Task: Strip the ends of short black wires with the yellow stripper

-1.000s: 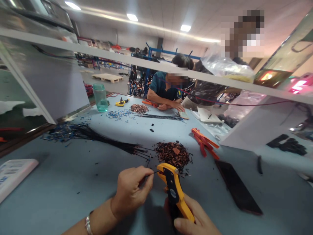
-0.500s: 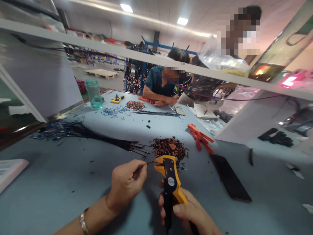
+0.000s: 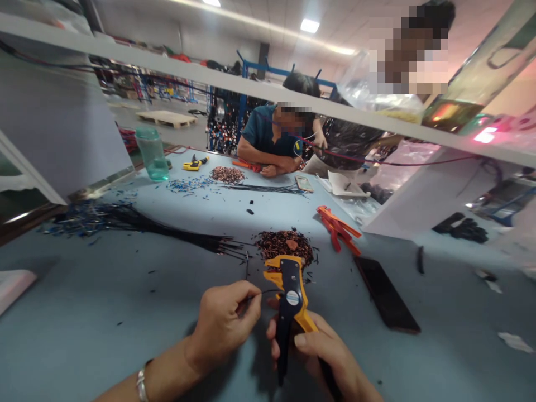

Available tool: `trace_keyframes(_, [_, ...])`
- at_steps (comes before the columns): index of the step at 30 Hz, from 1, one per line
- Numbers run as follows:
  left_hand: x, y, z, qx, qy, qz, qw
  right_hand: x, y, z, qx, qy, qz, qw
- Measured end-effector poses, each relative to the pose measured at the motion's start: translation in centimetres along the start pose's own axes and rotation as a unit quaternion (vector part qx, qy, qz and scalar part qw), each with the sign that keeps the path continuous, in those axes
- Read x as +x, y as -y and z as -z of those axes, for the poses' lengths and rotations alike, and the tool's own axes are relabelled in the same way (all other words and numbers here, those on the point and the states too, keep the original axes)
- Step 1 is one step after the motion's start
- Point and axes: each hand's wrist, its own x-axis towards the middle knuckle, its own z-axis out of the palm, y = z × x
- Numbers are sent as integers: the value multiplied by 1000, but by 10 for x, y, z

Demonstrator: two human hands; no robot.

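Note:
My left hand pinches a thin black wire between thumb and fingers. The wire's tip reaches right, to the side of the tool just below its jaws. In my right hand is a yellow-and-black wire stripper, its fingers wrapped round the handles. The stripper's jaws are apart and point left. Beyond them lies a pile of short black and copper-coloured offcuts. A bundle of long black wires stretches left from that pile, with blue ends at its far left.
Red-orange pliers and a black phone lie to the right. At the back stand a green bottle, a second yellow tool and another offcut pile. A person leans on the far table edge. A white shelf bar crosses above.
My left hand has moved slightly right and down. The wire tip has gone from the stripper's jaws to just below them. The whole view has shifted a little.

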Motion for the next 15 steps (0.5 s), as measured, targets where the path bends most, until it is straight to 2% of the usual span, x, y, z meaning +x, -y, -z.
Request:
trace_keyframes(5, [1,-1,0,-8,-9,-22,1000,1,1,3,-60,20,-18,998])
trace_keyframes(9, [2,-2,0,-7,-18,-38,999,1,0,7,-163,-6,-27,986])
trace_keyframes(12, [2,-1,-1,-7,-19,-50,999,1,1,5,-248,-38,-2,968])
trace_keyframes(15, [0,1,-2,-24,-6,-39,999,2,5,-2,-358,-62,32,931])
